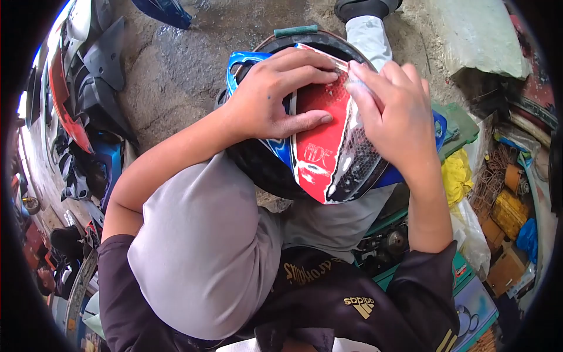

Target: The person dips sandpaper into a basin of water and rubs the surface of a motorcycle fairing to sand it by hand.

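Observation:
A motorcycle fairing panel (pixel 319 146), red in the middle with blue sides and a black honeycomb pattern, lies across a black tyre (pixel 258 167) in front of my knees. White ragged patches run along the border between red and black. My left hand (pixel 281 94) rests on the red face, fingers stretched and thumb apart, with the palm over the left blue edge. At the panel's upper right, my right hand (pixel 396 105) is closed, thumb and forefinger pinched together at the pale border. Whatever those fingertips hold is too small to make out.
Several fairing pieces (pixel 97 88) are piled at the left. A blue piece (pixel 161 12) lies on the wet concrete floor (pixel 170 70). To the right are a yellow bag (pixel 457 176) and a box of rusty parts (pixel 504 217). A green case (pixel 381 232) sits beside my leg.

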{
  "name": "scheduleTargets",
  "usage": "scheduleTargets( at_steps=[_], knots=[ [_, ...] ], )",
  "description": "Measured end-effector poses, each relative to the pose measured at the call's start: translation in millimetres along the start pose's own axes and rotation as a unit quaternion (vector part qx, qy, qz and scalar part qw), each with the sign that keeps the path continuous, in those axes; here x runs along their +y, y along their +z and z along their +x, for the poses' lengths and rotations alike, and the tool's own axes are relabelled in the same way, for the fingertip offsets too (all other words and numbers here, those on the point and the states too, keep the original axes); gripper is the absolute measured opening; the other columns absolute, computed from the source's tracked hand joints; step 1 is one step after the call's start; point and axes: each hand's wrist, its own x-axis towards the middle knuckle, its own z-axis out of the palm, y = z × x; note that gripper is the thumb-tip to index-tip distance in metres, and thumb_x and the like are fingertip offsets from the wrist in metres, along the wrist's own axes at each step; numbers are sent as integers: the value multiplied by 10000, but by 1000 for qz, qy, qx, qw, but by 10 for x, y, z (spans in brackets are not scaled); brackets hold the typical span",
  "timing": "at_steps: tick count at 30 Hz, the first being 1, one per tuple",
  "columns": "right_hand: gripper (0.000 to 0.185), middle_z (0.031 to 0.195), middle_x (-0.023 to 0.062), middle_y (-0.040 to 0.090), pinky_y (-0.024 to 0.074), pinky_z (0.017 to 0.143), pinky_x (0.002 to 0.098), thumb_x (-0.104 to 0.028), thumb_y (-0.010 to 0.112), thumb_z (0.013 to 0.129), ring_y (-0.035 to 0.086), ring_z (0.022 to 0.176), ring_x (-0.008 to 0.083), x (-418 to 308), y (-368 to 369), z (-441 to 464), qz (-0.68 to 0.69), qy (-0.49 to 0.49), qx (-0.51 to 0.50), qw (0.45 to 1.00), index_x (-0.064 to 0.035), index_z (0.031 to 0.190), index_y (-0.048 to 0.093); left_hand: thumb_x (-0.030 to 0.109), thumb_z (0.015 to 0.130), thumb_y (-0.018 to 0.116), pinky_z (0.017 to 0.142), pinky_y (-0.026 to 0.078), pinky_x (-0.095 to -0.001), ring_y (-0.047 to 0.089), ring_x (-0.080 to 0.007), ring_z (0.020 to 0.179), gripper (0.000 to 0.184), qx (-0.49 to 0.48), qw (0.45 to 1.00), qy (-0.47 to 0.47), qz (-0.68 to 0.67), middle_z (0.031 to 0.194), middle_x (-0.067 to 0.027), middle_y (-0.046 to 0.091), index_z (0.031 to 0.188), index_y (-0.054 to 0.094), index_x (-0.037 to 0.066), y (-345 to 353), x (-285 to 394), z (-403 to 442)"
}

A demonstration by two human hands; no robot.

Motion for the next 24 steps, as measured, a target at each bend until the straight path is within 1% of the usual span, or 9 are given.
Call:
scheduleTargets(
  at_steps=[3,7,8,11,12,15,18,21,24],
  knots=[
    [388,1000,99,650,486,863,449,-233,793,954,603,960,315,-27,-75,-227,23,1,0,1000,-154,1333,799,270,805,946,1109,553,-474,691,-367,1298,584,-14,1000,0,3,1397,-165,715,1304,757,34,-9,19,-12],
    [406,983,92,635,492,847,442,-196,777,967,595,953,301,-99,-106,-424,37,22,-17,999,-106,1363,782,283,816,939,1111,548,-474,695,-371,1292,578,-7,1000,-11,-5,1392,-172,720,1307,760,34,-1,32,-35],
    [367,957,102,647,498,834,439,-175,767,973,601,931,312,-89,-50,-355,56,1,20,998,-85,1327,791,286,822,934,1112,546,-475,697,-373,1290,574,-7,1000,-11,-4,1385,-173,723,1306,760,34,-8,36,-26],
    [319,938,118,662,509,837,445,-154,764,972,607,904,324,-76,67,-99,62,-6,24,998,-72,1278,801,287,820,934,1109,548,-475,697,-373,1288,573,-13,1000,-8,-9,1384,-168,723,1303,761,34,-8,8,-17],
    [300,943,135,672,524,831,449,-144,761,974,619,893,341,-83,51,-47,53,-10,21,998,-52,1258,790,289,819,935,1108,549,-475,697,-374,1288,571,-12,1000,-4,-9,1384,-167,723,1300,762,35,-2,5,-3],
    [301,978,145,691,538,824,460,-125,753,979,649,916,361,-61,2,-110,89,-21,6,996,-40,1267,774,293,816,935,1103,553,-475,698,-376,1286,566,-9,1000,-3,-8,1382,-164,725,1293,767,39,-8,7,-13],
    [282,1013,162,707,549,819,475,-97,744,984,682,937,388,-78,-47,-375,117,-23,14,993,-34,1258,764,294,817,935,1097,557,-468,700,-375,1280,558,-7,1000,-2,-13,1378,-162,728,1287,773,43,-6,-4,-16],
    [262,1014,172,715,554,830,486,-74,742,980,702,950,395,-98,-85,-314,105,-16,1,994,-31,1237,765,288,818,933,1097,556,-464,702,-369,1277,558,-5,1000,-3,-3,1378,-160,730,1293,772,43,-6,-5,-19],
    [221,975,169,715,561,835,493,-87,723,990,706,954,389,29,89,-4,102,-29,10,994,-25,1198,765,277,822,928,1101,553,-467,699,-365,1285,553,-13,1000,-2,-3,1380,-160,730,1296,770,39,-8,-6,-15]
  ],
)
